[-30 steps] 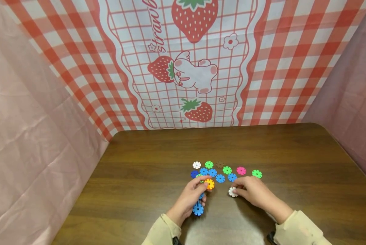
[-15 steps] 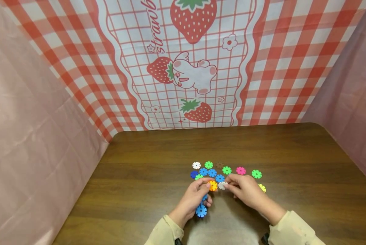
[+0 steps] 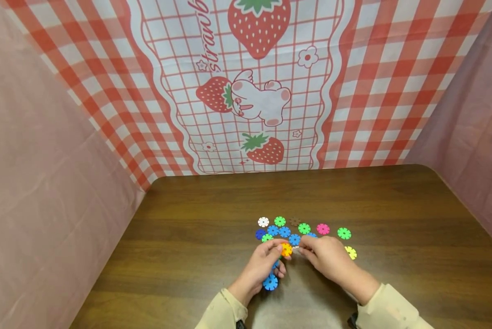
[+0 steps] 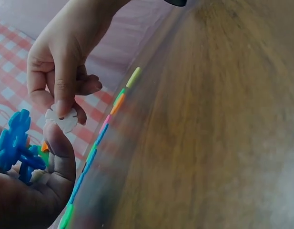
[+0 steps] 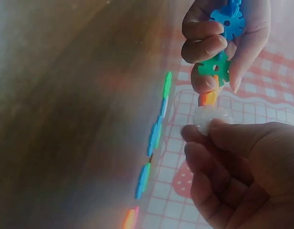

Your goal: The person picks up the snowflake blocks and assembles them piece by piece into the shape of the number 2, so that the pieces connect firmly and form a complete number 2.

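My left hand point(image 3: 259, 268) grips a chain of joined notched plastic discs above the table. At its lower end is a blue disc point(image 3: 270, 282); a green disc point(image 5: 215, 68) sits further along, and an orange disc point(image 3: 286, 249) stands at the far end by the thumb. Between right thumb and fingertips, my right hand point(image 3: 332, 258) pinches a white notched disc point(image 5: 212, 119). In the right wrist view its edge meets the orange disc; whether the slots are engaged, I cannot tell. The left wrist view shows the white disc point(image 4: 62, 119) right at my left thumb tip.
Beyond my hands, loose discs lie flat on the wooden table point(image 3: 188, 256): a white disc point(image 3: 263, 222), a pink disc point(image 3: 323, 229), a brown disc point(image 3: 294, 221), a yellow disc point(image 3: 350, 252), and several green and blue ones. A checked cloth point(image 3: 365, 91) hangs behind the table.
My right hand has brought the white disc leftward from near the table up to the orange disc and turned it edge-on. My left hand has shifted slightly right with the chain.
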`<action>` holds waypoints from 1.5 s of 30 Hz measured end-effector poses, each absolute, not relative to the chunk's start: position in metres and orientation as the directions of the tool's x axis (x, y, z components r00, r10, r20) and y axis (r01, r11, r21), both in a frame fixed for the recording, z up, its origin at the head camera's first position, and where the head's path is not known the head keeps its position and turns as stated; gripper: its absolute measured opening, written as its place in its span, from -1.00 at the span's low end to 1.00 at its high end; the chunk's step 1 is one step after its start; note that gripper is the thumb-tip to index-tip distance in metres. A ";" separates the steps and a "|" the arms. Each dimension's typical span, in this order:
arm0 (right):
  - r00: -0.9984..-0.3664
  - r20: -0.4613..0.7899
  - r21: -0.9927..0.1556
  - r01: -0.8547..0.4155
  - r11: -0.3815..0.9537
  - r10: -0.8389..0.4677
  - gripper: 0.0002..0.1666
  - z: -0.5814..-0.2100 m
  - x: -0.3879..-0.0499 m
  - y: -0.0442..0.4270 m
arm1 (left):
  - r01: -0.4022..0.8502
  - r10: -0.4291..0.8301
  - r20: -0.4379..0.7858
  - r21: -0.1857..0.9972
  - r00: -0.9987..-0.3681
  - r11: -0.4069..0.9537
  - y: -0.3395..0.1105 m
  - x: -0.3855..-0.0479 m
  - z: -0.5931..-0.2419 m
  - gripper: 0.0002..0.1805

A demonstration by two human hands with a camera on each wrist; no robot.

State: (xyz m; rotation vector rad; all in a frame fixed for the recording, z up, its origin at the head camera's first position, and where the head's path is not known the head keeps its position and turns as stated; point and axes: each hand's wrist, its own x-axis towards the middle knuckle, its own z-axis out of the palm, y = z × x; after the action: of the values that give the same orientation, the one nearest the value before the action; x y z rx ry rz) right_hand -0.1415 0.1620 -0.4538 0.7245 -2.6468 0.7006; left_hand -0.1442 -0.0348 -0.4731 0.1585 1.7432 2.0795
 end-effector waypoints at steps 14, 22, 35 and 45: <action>-0.821 0.402 -0.401 -0.556 0.728 -0.406 -0.77 -0.457 -0.141 0.154 | -0.226 0.404 -0.177 0.971 -0.897 -0.077 -0.037 -0.143 -0.476 -0.66; -0.808 0.405 -0.426 -0.581 0.693 -0.429 -0.77 -0.461 -0.142 0.147 | -0.201 0.405 -0.168 0.979 -0.899 -0.039 -0.037 -0.144 -0.476 -0.71; -0.796 0.277 -0.448 -0.602 0.661 -0.538 -0.79 -0.453 -0.167 0.150 | -0.279 0.362 -0.264 0.960 -0.894 0.012 -0.048 -0.145 -0.471 -0.80; -0.769 0.109 -0.283 -0.631 0.722 -0.629 -0.58 -0.462 -0.183 0.138 | -0.296 0.345 -0.272 0.955 -0.898 -0.018 -0.057 -0.142 -0.475 -0.84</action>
State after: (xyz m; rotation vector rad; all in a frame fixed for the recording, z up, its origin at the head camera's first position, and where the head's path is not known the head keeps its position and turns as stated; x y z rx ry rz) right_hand -0.1827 0.1376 -0.4615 1.0650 -2.9106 0.4813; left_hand -0.1424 -0.0575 -0.4754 0.0504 1.8308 1.9681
